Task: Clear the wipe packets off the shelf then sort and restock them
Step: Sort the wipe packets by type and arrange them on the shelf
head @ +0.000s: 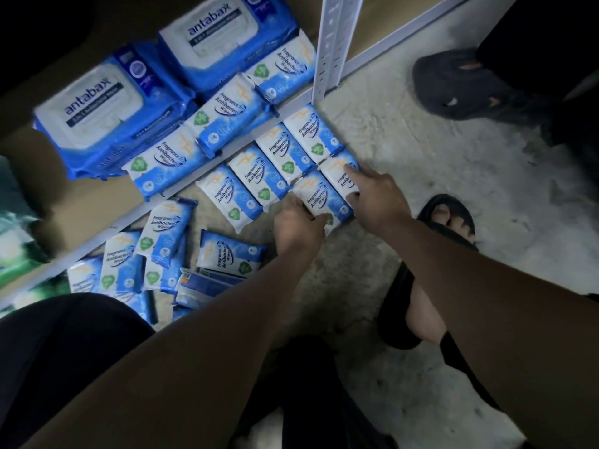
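Note:
Several small blue-and-white antibacterial wipe packets lie in rows on the concrete floor (405, 131) beside the shelf. My left hand (299, 222) grips the near edge of one packet (321, 197) in the front row. My right hand (372, 196) rests on the neighbouring packet (338, 176), index finger stretched across its top and other fingers curled at its near edge. A loose heap of the same packets (162, 251) lies at the lower left. On the brown shelf board (90, 202) sit two large Antabax packs (107, 108) and three small packets (227, 115).
The white slotted shelf post (330, 47) stands just behind the rows. Another person's dark shoe (460, 85) is at the upper right. My sandalled foot (450, 222) and dark-clothed knees are close to the packets. Green packaging (16, 247) shows at the left edge.

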Available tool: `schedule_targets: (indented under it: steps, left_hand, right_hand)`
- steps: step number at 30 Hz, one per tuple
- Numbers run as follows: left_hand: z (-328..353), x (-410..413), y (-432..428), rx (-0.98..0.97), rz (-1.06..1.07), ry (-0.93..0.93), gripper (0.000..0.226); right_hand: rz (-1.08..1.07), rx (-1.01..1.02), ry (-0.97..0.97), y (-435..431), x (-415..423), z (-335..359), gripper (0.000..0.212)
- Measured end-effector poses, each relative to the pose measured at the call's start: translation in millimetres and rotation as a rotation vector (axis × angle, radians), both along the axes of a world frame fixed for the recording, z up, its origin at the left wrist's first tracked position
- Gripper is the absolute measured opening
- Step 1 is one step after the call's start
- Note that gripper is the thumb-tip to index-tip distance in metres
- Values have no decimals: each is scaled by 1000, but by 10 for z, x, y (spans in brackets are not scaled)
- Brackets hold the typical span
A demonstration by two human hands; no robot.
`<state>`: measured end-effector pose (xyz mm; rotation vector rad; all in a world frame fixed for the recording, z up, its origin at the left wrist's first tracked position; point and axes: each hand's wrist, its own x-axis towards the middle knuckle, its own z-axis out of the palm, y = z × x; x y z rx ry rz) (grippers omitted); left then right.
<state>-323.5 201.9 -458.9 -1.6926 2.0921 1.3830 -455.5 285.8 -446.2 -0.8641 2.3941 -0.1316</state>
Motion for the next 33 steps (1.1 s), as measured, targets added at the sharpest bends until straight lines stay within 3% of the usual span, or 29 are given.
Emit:
schedule_targets:
  steps: [9,15,25,33]
  left_hand:
    - [355,527,-354,-128,-165,-69,36]
    - [533,1292,-571,-164,-106,-61,31]
    - [401,2805,-579,-65,98,-212,42]
    - [238,2969,-433,84,150,-210,53]
  right_hand:
    - [23,57,5,63,430,419,55]
    - [66,40,-27,-106,945,672,52]
    - [235,61,-140,-432,1935,613,49]
    - [464,102,-115,-622,2582,276,66]
